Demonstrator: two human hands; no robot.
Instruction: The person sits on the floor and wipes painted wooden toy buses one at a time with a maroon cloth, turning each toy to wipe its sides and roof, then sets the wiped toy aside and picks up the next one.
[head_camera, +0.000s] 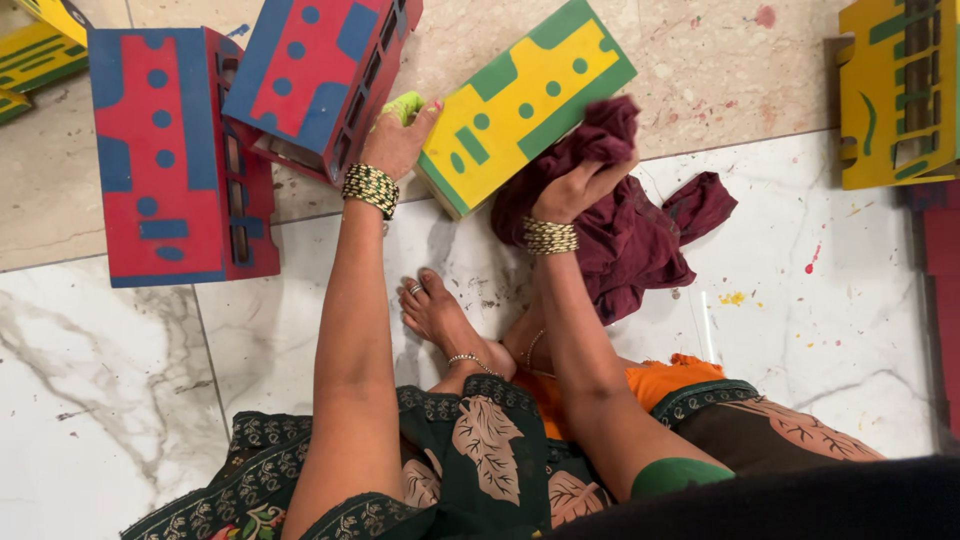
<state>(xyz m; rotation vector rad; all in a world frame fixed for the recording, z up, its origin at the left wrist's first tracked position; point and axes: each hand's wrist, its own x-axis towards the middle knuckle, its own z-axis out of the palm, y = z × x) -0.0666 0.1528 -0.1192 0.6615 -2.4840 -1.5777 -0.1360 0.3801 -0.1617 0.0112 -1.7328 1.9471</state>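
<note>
Left hand (395, 140): fingers are curling closed around the near-left end of a green-and-yellow painted wooden box with a stepped pattern and round dots (525, 100); thumb is pressing a small bright lime-green scrap (404, 104) against that end. A stack of green-and-gold beaded bangles (371, 188) is sitting on the left wrist.

Right hand (578, 185): fingers are bunching tight on a dark maroon cloth (630, 225), holding it against the near-right long edge of the box. A stack of gold bangles (549, 236) is circling the right wrist. Most of the cloth is spilling onto the floor to the right of the hand.

The box is lying tilted on the marble tile floor (820, 330), between the two hands, straddling the seam between the beige tile toward the far edge and the white veined tile nearer the person.

Just left of the left hand, a red-and-blue painted box with dots (315, 70) is leaning, touching or overlapping a second red-and-blue painted box (165, 160) lying flat toward the floor's left side. A yellow-and-green cut-out box (895, 90) is standing near the far-right corner, well apart from the hands. More yellow-green pieces (35, 45) are showing at the far-left corner, cut off by the frame.

Bare foot with toe ring and anklet (440, 320) is resting on the white tile between the forearms.
</note>
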